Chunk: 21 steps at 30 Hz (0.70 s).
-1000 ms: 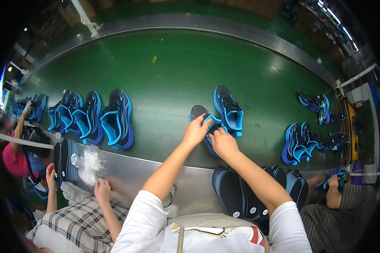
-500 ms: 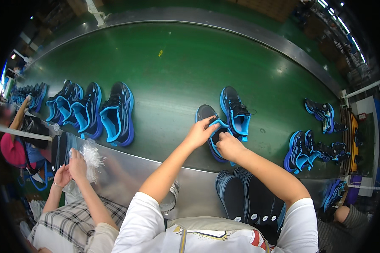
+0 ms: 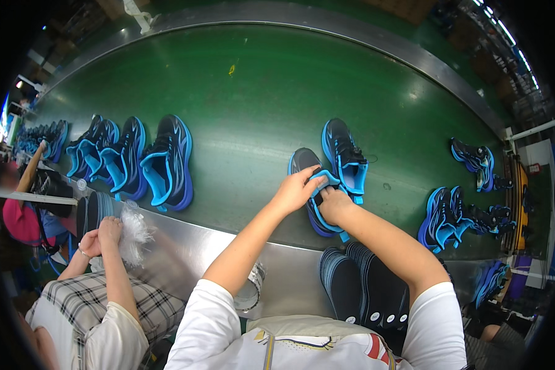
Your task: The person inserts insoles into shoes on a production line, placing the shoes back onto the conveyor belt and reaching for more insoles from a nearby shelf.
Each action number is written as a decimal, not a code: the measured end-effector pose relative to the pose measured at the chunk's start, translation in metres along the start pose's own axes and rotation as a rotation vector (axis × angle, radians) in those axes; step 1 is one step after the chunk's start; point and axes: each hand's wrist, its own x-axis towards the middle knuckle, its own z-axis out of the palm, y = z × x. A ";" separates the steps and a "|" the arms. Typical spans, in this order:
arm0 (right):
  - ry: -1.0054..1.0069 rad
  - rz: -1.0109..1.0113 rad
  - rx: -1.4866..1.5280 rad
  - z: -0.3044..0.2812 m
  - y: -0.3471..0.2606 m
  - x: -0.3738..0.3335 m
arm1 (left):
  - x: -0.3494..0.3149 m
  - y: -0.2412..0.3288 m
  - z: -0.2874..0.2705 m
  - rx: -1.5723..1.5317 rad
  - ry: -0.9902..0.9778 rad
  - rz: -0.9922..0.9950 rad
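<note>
A black and blue sneaker (image 3: pixel 303 160) stands on the green belt before me, its toe pointing away. My left hand (image 3: pixel 298 189) is closed on its tongue and collar, thumb and fingers pinching the edge. The fingers of my right hand (image 3: pixel 337 206) reach down into the shoe's opening, so their tips, and anything they hold, are hidden. Close by on the right stands a matching sneaker (image 3: pixel 337 138), with its laces and light blue lining showing; no hand holds it.
Stacks of dark insoles (image 3: pixel 339 287) lie on the metal ledge (image 3: pixel 290 265) at my front, beside a tape roll (image 3: pixel 250 290). More sneakers (image 3: pixel 169 160) stand left, others (image 3: pixel 436 216) right. At left, a co-worker's hands (image 3: pixel 102 237) are near insoles and white strands (image 3: pixel 135 234).
My right hand has gone deeper into the sneaker. My left hand keeps its hold on the tongue. The co-worker's hands have shifted slightly down and closer together.
</note>
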 end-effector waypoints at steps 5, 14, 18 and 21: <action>0.099 0.084 0.041 0.005 -0.002 0.020 | -0.002 0.009 0.008 -0.057 0.166 -0.019; -0.130 -0.073 0.255 -0.011 0.002 -0.028 | -0.004 -0.004 0.016 0.278 0.242 0.284; -0.113 0.016 0.327 -0.006 -0.009 -0.037 | -0.011 0.028 0.026 0.273 0.121 0.038; 0.341 0.009 0.387 0.017 -0.015 -0.045 | -0.007 0.018 0.028 0.341 0.171 0.116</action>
